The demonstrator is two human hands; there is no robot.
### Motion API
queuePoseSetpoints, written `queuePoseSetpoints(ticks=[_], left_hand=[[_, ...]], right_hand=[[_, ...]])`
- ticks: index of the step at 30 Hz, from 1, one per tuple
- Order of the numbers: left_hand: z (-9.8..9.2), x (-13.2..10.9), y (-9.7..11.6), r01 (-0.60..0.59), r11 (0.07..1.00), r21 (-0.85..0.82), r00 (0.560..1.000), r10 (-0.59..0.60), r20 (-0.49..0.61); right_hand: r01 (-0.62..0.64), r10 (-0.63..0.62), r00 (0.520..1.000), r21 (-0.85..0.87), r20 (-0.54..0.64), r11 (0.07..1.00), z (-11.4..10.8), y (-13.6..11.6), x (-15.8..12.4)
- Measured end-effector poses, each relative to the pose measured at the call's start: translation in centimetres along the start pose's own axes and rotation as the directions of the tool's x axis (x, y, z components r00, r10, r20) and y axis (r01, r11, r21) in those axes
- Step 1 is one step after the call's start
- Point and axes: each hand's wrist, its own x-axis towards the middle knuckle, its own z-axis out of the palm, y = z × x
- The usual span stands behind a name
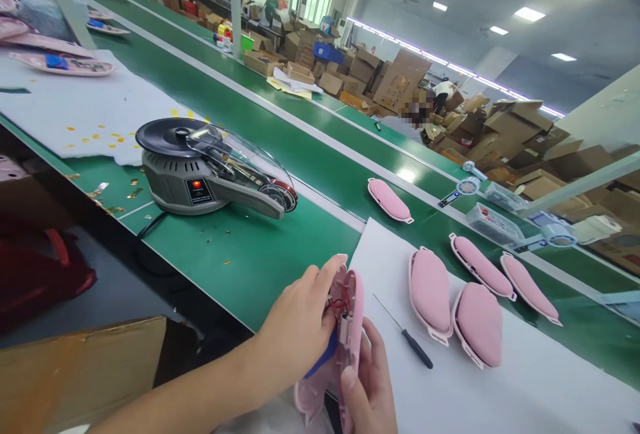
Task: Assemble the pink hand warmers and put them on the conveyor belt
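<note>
My left hand (299, 317) and my right hand (371, 381) hold an opened pink eye-mask-shaped casing (357, 307) upright between them at the table edge. Its two halves stand apart, and red and dark wires run inside. Below the left hand a blue part (323, 359) shows. The left fingers are closed at the upper end, their tips partly hidden inside; the right thumb and fingers clasp the outer half lower down. A thin screwdriver with a black handle (417, 349) lies right of my hands on the white sheet (390, 274).
A grey tape dispenser (183, 181) stands left of my hands. Several closed pink casings (431, 291) lie to the right, on the sheet and the green conveyor. Opened casings (65, 64) rest far left. A cardboard box (85, 374) is below the edge; small fans (469, 186) stand right.
</note>
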Motion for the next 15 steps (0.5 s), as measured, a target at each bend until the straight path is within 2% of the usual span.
queuePoseSetpoints(ticks=[5, 8, 10, 12, 13, 15], left_hand=[[0.2, 0.1, -0.4, -0.060, 0.991, -0.120, 0.996, 0.053, -0.065], [0.4, 0.7, -1.3, -0.165, 0.938, -0.304, 0.986, 0.148, -0.078], [1.0, 1.2, -2.1, -0.173, 0.835, -0.523, 0.982, 0.190, -0.021], [1.9, 1.5, -2.6, -0.057, 0.667, -0.743, 0.971, 0.211, 0.114], [2.4, 1.6, -2.7, 0.010, 0.593, -0.805, 0.963, 0.212, 0.168], [3.3, 1.7, -2.5, 0.063, 0.521, -0.851, 0.964, 0.190, 0.187]], right_hand=[[-0.009, 0.009, 1.000, -0.007, 0.015, 1.000, -0.1, -0.3, 0.2], [-0.032, 0.034, 0.999, -0.050, 0.038, 0.998, -0.7, -0.7, 0.4], [-0.028, 0.032, 0.998, -0.075, 0.052, 0.997, -1.0, -0.8, 0.6], [-0.011, 0.016, 0.998, -0.076, 0.062, 0.997, -1.0, -0.7, 0.8], [0.001, 0.003, 0.998, -0.079, 0.059, 0.997, -1.0, -0.6, 0.8], [0.024, -0.020, 0.999, -0.088, 0.037, 0.996, -0.9, -0.1, 0.9]])
